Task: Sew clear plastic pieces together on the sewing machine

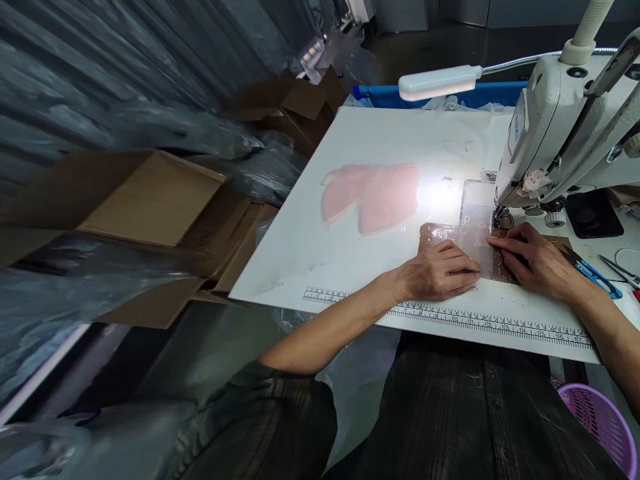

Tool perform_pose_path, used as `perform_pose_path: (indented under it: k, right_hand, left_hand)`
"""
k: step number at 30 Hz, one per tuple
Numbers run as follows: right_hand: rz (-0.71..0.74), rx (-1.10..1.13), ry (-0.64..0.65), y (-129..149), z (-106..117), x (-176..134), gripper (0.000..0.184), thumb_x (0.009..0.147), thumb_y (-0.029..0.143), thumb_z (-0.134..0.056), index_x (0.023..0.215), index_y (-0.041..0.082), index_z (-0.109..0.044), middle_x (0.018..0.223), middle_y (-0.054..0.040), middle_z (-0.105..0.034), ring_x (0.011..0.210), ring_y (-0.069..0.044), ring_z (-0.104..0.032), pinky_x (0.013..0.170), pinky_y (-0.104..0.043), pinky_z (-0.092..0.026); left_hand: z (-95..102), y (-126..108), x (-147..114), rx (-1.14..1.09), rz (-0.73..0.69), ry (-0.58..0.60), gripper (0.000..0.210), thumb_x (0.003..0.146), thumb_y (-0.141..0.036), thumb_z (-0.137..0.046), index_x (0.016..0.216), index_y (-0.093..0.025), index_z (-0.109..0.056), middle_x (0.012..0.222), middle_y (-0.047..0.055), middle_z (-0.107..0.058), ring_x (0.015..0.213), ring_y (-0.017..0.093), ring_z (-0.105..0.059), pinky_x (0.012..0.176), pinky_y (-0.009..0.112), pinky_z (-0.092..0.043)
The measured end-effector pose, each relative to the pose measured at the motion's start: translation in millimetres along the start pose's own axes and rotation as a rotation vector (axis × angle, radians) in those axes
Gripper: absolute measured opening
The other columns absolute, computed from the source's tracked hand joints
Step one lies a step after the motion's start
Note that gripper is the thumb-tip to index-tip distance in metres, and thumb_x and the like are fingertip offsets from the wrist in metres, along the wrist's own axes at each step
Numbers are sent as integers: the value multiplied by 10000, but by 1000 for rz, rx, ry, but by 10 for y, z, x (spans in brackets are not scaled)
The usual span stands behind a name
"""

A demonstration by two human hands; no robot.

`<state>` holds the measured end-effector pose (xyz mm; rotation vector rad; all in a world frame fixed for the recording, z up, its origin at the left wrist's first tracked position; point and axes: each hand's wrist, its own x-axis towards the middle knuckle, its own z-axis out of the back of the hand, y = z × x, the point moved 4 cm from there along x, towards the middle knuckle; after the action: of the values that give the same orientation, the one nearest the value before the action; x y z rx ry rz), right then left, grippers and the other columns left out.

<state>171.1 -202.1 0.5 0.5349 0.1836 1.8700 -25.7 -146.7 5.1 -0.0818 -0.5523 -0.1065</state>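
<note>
Both hands down on the work: left hand (443,270) palm-down, fingers bunched, over the left part; right hand (533,260) with fingers angled leftward, tips down near the stitching area. Apart from each other, only the work between; no telling any pinch underneath. And the work itself: a flat, shiny brown piece (434,235), a translucent plastic layer (480,257) across its middle, lying on the white tabletop (295,260) just in front of the dark metal presser foot (497,219).

Best handled, at a guess, with light, even pressure: steer with both palms, keep layers flat, hold right fingertips clear of the foot, no tugging. Long axis, as far as visible: side to side, roughly along the black printed ruler (450,317); far edge toward the foot. Hard to call any leading end.

Farther out: white sewing machine (535,100) looming above, blue-handled scissors (597,277) off right, flat pinkish-red pieces (390,200) off left.
</note>
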Motion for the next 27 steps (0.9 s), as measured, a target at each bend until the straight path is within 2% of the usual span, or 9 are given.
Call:
perform_pose_path:
  k: [4,7,11,15,18,23,25,27]
  right_hand:
    - [12,-7,-24,11,-12,1,395,1021,328,-416,1250,195,-709,1053,-143,-616,932,-225,-642,810,-387,-613]
    - [24,-2,-43,25,-3,7,387,1009,298,-428,1233,172,-718,1040,-145,-617,925,-217,-646,805,-366,-612]
    - [-6,31,-44,15,84,4,384,1001,278,-424,1243,202,-713,1036,-121,-642,903,-203,-663,810,-354,-611]
    - [36,63,29,31,171,-14,368,990,238,-442,1207,219,-738,1030,-105,-654,851,-174,-668,810,-329,-604]
    - [101,62,75,55,163,-25,366,974,214,-460,1187,214,-758,1042,-117,-637,859,-173,-664,809,-324,-602]
    - [123,40,44,50,77,-38,348,978,246,-478,1150,219,-779,1023,-124,-609,872,-187,-651,798,-340,-602]
    - [120,44,33,47,52,-45,349,984,255,-471,1141,218,-781,1024,-122,-604,864,-184,-646,795,-343,-603]
    - [118,48,27,50,42,-50,351,985,257,-467,1135,215,-782,1023,-121,-600,866,-186,-643,800,-349,-602]
  left_hand:
    - [-29,-5,9,-17,11,87,228,1026,-247,-523,936,-214,-730,1027,37,-790,862,148,-712,785,325,-527]
    - [-29,-12,5,10,-13,60,237,1034,-246,-511,948,-206,-728,1024,41,-790,863,147,-706,783,322,-526]
    - [-37,-15,-3,18,-26,43,226,1033,-248,-518,961,-194,-725,1020,42,-788,863,146,-706,771,313,-528]
    - [-53,-5,-8,3,0,71,218,1033,-261,-524,958,-204,-721,1042,34,-784,889,152,-708,779,321,-532]
    - [-47,-12,-9,12,-14,46,199,1027,-258,-537,961,-208,-718,1047,25,-785,883,149,-704,783,322,-532]
    - [-4,-31,-15,35,-37,-27,160,1009,-248,-568,958,-200,-712,1033,21,-786,867,136,-695,789,311,-530]
    - [37,-13,-15,5,-41,-90,182,1001,-326,-592,1003,-180,-701,1047,50,-779,866,141,-693,788,319,-536]
    - [65,56,0,-27,-9,-141,337,990,-478,-577,1071,-167,-683,1072,83,-764,871,155,-691,771,337,-546]
